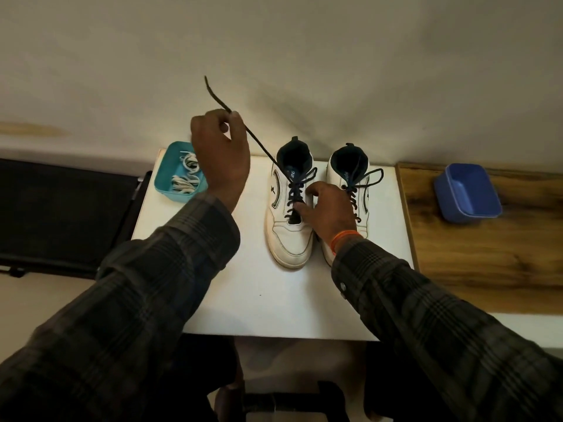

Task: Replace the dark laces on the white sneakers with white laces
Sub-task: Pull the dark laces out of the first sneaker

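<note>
Two white sneakers stand side by side on a white table point(249, 300), toes toward me. The left sneaker point(289, 239) has a dark lace point(259, 144) partly pulled out. My left hand point(221, 153) is raised above the table and pinches one end of that lace, drawing it taut up and to the left. My right hand point(327, 208) rests on the left sneaker's lacing, fingers pressing near the lower eyelets. The right sneaker point(350, 166) is still laced with its dark lace point(370, 178). White laces point(185, 175) lie in a teal tray point(164, 181).
A blue container point(467, 193) sits on a wooden surface point(487, 263) to the right of the table. A dark chair or stand point(61, 214) is at the left. A plain wall point(304, 56) is right behind the table.
</note>
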